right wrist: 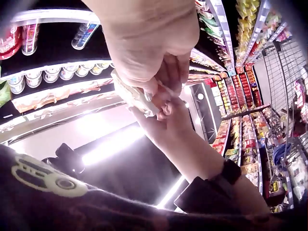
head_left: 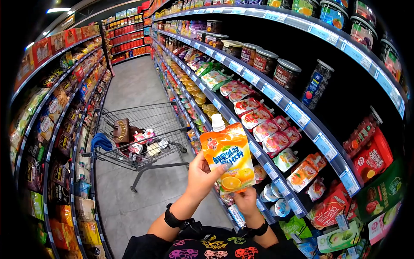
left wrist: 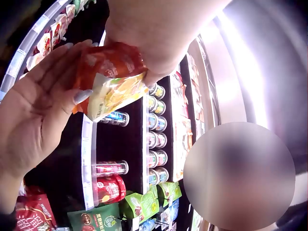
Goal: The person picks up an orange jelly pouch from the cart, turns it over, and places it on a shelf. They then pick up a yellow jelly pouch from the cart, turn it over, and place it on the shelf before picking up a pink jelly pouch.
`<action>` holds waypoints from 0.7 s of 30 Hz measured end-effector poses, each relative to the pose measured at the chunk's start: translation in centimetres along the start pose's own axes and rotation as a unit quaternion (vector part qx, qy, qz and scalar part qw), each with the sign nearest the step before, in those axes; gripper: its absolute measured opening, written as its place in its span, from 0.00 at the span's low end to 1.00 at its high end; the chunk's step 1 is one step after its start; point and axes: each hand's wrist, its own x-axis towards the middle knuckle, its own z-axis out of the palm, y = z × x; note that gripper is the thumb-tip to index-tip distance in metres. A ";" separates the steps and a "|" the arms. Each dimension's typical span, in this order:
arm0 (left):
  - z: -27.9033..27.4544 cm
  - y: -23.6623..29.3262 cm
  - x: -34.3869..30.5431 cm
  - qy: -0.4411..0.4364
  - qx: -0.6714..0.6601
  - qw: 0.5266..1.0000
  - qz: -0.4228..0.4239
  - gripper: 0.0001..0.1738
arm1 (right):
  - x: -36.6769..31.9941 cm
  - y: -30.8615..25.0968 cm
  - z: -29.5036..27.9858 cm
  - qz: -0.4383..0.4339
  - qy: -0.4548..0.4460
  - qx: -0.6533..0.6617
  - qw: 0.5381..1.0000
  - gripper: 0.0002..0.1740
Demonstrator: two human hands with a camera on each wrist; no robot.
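An orange drink pouch (head_left: 227,159) with a white spout cap (head_left: 217,122) stands upright before me, its front with orange fruit and lettering facing me. My left hand (head_left: 202,176) grips its left side, the thumb laid across the front and the fingers behind. At its lower edge, my right hand (head_left: 246,201) holds the bottom corner between thumb and fingers, partly hidden behind the pouch. In the left wrist view the pouch (left wrist: 115,79) shows from below, with a thumb pressed on its bottom end. The right wrist view shows my right hand (right wrist: 149,62) from the wrist side, bent over the pouch.
A wire shopping cart (head_left: 142,134) in the aisle holds a brown bag (head_left: 122,130) and several packages. Shelves of pouches (head_left: 265,129) and jars (head_left: 286,73) line the right side. Bagged snacks fill the left shelves (head_left: 64,121). Grey floor (head_left: 129,82) runs between them.
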 end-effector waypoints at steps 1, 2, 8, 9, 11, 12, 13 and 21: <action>0.1 -0.1 0.1 0.000 -0.011 1.000 -0.001 0.25 | 0.0 0.1 -0.4 -0.008 -0.005 -0.011 1.000 0.18; 0.1 -0.1 0.1 0.000 -0.022 1.000 -0.002 0.24 | -0.1 0.1 -0.6 -0.015 -0.009 -0.023 1.000 0.18; 0.0 -0.6 0.3 0.007 -0.031 0.999 -0.022 0.23 | 0.3 -0.7 -0.2 -0.014 0.016 0.060 0.998 0.18; 0.1 -0.5 0.4 0.010 -0.032 0.999 -0.022 0.23 | 0.3 -0.4 -0.3 0.005 0.015 0.081 0.997 0.20; 0.2 -0.3 0.4 0.020 -0.037 0.999 -0.021 0.23 | 0.4 0.3 -0.6 0.044 0.014 0.124 0.991 0.25; 0.3 -0.3 0.5 0.025 -0.039 0.999 -0.021 0.23 | 0.5 0.1 -0.3 0.043 0.021 0.153 0.987 0.28; 0.2 -0.3 0.5 0.034 -0.033 0.999 -0.023 0.23 | 0.8 -0.4 0.2 0.041 0.028 0.182 0.982 0.31; 0.5 -0.6 -0.3 -0.041 0.126 0.991 -0.022 0.32 | 1.8 -1.8 1.1 0.069 0.104 0.274 0.954 0.39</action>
